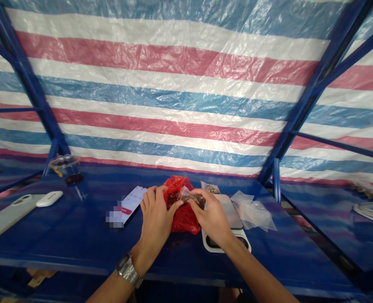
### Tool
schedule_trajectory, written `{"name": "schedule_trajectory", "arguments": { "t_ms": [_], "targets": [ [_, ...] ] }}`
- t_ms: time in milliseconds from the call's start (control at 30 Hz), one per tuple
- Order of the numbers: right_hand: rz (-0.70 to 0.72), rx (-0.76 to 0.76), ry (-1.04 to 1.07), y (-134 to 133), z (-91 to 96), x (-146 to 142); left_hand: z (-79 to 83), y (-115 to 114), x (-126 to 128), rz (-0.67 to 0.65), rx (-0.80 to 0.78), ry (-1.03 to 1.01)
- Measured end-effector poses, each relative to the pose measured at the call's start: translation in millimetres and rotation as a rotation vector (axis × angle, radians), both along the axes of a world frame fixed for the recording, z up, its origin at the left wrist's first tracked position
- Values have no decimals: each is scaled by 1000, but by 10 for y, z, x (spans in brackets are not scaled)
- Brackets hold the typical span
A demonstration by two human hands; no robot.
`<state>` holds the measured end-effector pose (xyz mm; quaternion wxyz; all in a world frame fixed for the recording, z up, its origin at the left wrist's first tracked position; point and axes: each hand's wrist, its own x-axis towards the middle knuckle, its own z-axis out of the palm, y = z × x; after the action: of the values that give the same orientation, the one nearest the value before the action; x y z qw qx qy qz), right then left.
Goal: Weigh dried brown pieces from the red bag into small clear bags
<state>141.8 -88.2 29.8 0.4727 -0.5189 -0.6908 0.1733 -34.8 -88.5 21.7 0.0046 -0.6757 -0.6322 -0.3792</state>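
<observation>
My left grip (155, 214) and my right grip (211, 216) meet over the blue worktop (79, 235), and both are pinched on a small clear pouch (189, 195) filled with something dark brown. The left fingers hold its near end, the right thumb and fingers its other end, so the pouch hangs between them. Directly under it lies a red plastic bag (182, 216) with its mouth open. My left fingers rest against its rim, and more of the dark stuff shows inside.

Under my right grip sits a white scale (229, 235), partly covered by my wrist. Just beyond that grip lies a second small filled pouch (210, 187), and outward from it a loose heap of empty clear bags (252, 210). Just outside my left grip lies a phone (131, 204) with its screen lit. Well beyond it, farther out on the same side, are a small white oval object (49, 198), a clear plastic cup (68, 168) and a grey flat device (6, 214). A metal watch (128, 269) is on my left wrist.
</observation>
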Motion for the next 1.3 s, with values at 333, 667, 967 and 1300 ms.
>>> {"name": "schedule_trajectory", "arguments": {
  "t_ms": [333,667,967,1300],
  "targets": [
    [169,20,189,-206,23,-127,112,-187,192,-316,-74,-502],
    [234,-147,555,-219,85,49,162,-186,256,-573,-119,-702],
    [60,-95,403,-204,104,151,132,-136,296,-574,-143,-842],
    [170,-127,446,-248,122,97,94,-133,321,-569,-118,-797]
  ]
}}
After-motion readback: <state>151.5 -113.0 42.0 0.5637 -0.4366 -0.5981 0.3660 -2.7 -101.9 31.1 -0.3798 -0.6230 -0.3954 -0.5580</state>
